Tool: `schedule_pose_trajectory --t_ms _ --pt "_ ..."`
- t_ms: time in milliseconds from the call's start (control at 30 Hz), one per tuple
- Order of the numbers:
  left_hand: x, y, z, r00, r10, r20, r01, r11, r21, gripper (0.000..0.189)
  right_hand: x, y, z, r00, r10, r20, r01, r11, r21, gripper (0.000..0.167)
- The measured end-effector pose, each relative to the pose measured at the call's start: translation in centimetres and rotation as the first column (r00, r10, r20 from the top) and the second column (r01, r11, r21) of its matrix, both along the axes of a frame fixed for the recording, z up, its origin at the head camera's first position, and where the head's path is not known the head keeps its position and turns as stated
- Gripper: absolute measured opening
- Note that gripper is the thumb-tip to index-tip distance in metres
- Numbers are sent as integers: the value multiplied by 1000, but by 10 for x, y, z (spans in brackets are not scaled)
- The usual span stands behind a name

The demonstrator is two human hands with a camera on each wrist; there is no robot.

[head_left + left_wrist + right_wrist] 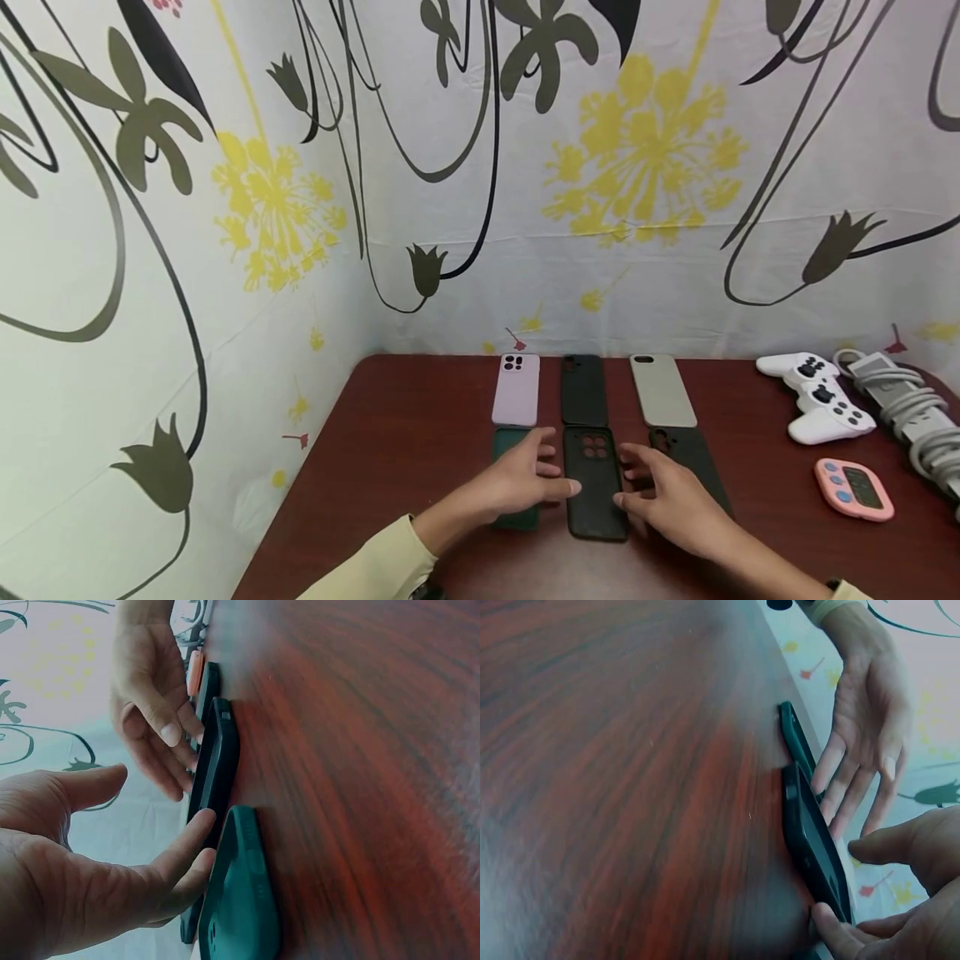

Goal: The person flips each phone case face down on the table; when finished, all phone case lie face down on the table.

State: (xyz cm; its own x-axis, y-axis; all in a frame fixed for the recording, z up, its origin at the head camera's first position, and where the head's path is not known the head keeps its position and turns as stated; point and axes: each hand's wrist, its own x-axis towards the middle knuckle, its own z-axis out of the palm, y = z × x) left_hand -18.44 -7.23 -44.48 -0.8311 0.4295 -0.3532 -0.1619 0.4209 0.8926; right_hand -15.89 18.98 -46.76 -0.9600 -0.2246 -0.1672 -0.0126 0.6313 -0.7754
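Note:
A black phone case (595, 508) with a square camera cutout lies in the middle of the front row, its inside facing up. My left hand (513, 479) is at its left side, fingers spread and thumb over its edge in the head view. On the other side is my right hand (671, 504), fingertips close to the long edge and fingers loosely bent. Neither hand grips it. Under the left hand, a teal phone case (251, 900) is partly hidden. Another dark phone case (697, 458) lies partly behind the right hand.
Behind them is a row with a lilac phone case (516, 396), a dark one (584, 400) and a beige one (666, 396). A white game controller (817, 400), a pink timer (853, 490) and a power strip with coiled cord (911, 408) occupy the table's right side. Patterned cloth (480, 208) hangs behind.

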Motion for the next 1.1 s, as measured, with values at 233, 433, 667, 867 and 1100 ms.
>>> schedule_pose_trajectory --t_ms 233,433,667,867,1100 --pt "3 2 -7 1000 -24 21 23 1000 7 85 0 -9 -1 997 -27 66 28 1000 -10 87" --pt "2 8 -8 999 -33 29 33 999 3 83 0 -11 -2 989 -52 135 57 998 -34 89" --pt "-1 16 -5 998 -26 53 24 999 41 81 3 -8 1 987 -58 147 65 997 -42 90" --pt "0 16 -5 997 -30 71 27 999 45 80 4 -5 2 982 -39 185 56 995 -83 93" --pt "0 21 -8 996 -44 76 38 997 74 78 6 -1 6 975 -54 217 74 993 -89 95"
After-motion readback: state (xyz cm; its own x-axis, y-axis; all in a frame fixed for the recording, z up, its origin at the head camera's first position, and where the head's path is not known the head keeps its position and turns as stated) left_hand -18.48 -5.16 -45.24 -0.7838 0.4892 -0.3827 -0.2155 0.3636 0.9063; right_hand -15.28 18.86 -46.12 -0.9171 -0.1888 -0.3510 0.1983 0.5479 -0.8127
